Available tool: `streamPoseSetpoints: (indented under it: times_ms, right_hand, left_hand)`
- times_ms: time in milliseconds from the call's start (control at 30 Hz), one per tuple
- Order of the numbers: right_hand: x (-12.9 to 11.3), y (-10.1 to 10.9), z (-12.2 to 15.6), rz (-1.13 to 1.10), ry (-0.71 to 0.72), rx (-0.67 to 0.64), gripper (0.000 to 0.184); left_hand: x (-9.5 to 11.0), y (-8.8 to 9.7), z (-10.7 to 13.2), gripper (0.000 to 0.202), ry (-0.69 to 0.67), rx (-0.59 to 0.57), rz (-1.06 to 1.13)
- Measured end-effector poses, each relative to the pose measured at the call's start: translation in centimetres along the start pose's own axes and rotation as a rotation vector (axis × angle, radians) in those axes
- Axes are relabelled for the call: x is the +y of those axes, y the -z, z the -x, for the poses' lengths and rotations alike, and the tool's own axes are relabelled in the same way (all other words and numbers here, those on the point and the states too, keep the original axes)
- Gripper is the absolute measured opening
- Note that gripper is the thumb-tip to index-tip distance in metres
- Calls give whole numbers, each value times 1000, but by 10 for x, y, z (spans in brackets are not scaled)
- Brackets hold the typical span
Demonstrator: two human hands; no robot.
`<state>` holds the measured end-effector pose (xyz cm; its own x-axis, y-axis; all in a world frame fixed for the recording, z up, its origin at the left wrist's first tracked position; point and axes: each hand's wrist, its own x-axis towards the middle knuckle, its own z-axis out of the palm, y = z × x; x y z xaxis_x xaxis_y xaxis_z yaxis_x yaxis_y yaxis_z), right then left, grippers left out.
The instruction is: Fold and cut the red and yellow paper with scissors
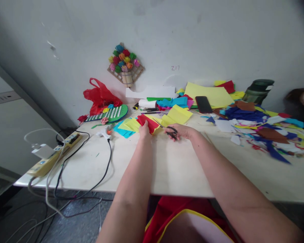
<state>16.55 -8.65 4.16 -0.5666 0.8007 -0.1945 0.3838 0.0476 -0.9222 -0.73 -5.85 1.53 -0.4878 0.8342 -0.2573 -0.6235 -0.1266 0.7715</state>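
My left hand point(145, 130) pinches a folded red and yellow paper point(149, 122) on the white table point(172, 162). My right hand point(181, 131) grips black-handled scissors point(170, 131), whose blades reach toward that paper's right edge. Yellow sheets point(176, 115) and cyan sheets point(123, 130) lie just behind both hands.
A glue gun point(105, 133) and a power strip point(54, 153) with cables sit at left. A red plastic bag point(100, 96), a phone point(203, 104), a dark jug point(258, 90) and a heap of coloured paper scraps point(263, 130) lie behind and right. Another person point(302, 104) is at the far right.
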Motion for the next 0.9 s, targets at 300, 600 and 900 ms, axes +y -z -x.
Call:
streamPoseSetpoints:
  times_ms: [300,600,900]
  right_hand:
    - [-2,-2,1,19,10,18,46]
    - [-2,-2,2,16,15,28,46]
    - [-1,-1,1,13,20,30,41]
  left_hand:
    - [0,0,0,8,-4,7,6]
    - [-2,1,-3,8,-4,-1,22]
    - [-1,2,-4,7,-10,8,3]
